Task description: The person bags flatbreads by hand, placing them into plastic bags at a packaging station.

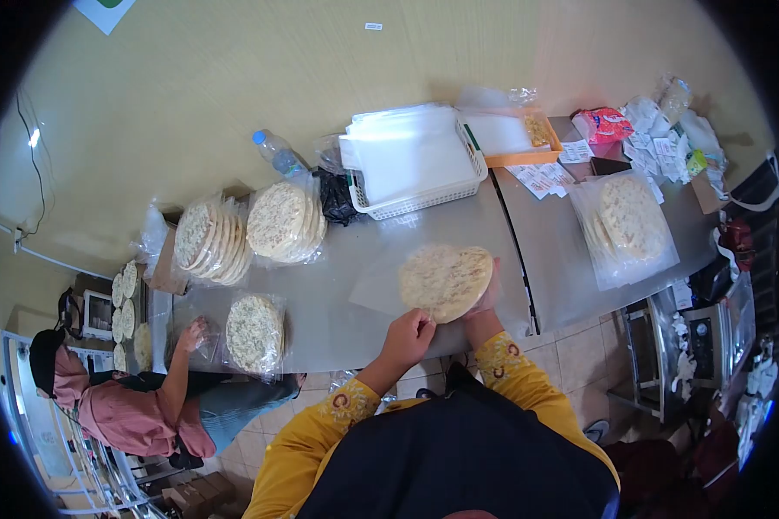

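Both of my hands are at a round pale flatbread [441, 281] above the grey table. My left hand [409, 337] is closed at its lower left edge, fingers pinched together. My right hand [486, 303] wraps round the bread's right side, its fingers partly hidden behind it. A translucent sheet [376, 285] sticks out to the left of the bread. Bagged stacks of flatbreads stand at the back left [206, 238] and beside it [284, 221]. Another bagged bread [254, 333] lies near the front edge, and one more bagged stack [627, 225] is on the right.
A white basket [424, 205] of white sheets stands at the back, beside an orange tray [524, 158], a black bag [336, 199] and a bottle [277, 153]. Papers [658, 151] lie back right. A co-worker [130, 402] sits at the left, one hand on the table.
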{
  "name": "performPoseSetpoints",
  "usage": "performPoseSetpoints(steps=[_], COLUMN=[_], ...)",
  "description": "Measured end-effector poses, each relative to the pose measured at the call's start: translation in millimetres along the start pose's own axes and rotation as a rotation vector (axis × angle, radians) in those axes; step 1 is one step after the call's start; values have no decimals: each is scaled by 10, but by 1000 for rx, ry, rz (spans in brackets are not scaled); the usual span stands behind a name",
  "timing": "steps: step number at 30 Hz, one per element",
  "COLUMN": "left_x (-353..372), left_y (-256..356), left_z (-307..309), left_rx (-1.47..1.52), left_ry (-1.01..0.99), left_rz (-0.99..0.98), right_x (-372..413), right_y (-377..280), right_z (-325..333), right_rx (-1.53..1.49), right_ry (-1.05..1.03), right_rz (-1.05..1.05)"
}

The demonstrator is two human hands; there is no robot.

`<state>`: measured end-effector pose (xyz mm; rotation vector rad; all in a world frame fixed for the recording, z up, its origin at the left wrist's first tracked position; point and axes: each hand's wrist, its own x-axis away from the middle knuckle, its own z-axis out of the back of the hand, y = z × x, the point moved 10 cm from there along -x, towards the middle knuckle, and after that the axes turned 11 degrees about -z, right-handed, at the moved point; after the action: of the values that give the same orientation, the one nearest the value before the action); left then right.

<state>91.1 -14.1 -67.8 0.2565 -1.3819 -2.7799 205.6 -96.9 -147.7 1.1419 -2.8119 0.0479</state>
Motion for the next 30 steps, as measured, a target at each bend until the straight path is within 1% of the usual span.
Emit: performPoseSetpoints(steps=[2, 4, 5, 7, 11, 14, 17, 20, 22, 23, 26, 29, 30], left_x=[52, 108, 121, 160, 356, 563, 724, 819, 890, 945, 1128, 1251, 1281], left_y=[-20, 5, 52, 152, 217, 273, 329, 424, 417, 403, 362, 489, 603], left_z=[63, 111, 131, 174, 230, 185, 108, 107, 126, 115, 68, -135, -161], left_rx=[-10, 2, -1, -8, 9, 24, 31, 5, -18, -26, -62, -73, -66], left_ry=[10, 37, 51, 82, 68, 42, 37, 62, 89, 80, 42, -26, -50], left_rz=[23, 35, 8, -44, -39, -51, -95, -90, -82, -73, -85, -171, -194], right_x=[82, 117, 128, 146, 363, 492, 690, 733, 748, 778, 885, 958, 1031], right_y=[-39, 49, 88, 216, 438, 400, 531, 789, 961, 1011, 1143, 1283, 1339], right_z=[-97, -83, -86, -17, -267, 81, 240, 495, 663, 669, 629, 301, 249], right_rx=[35, 3, -12, -8, 39, 123, 241, 193, 347, 422, 229, 282, 320], right_ry=[43, -34, -77, -69, -102, 133, 143, 211, 305, 349, 447, 254, 340], right_rz=[-30, -41, -45, -115, -277, -295, -285, -153, -203, -227, -416, -400, -361])
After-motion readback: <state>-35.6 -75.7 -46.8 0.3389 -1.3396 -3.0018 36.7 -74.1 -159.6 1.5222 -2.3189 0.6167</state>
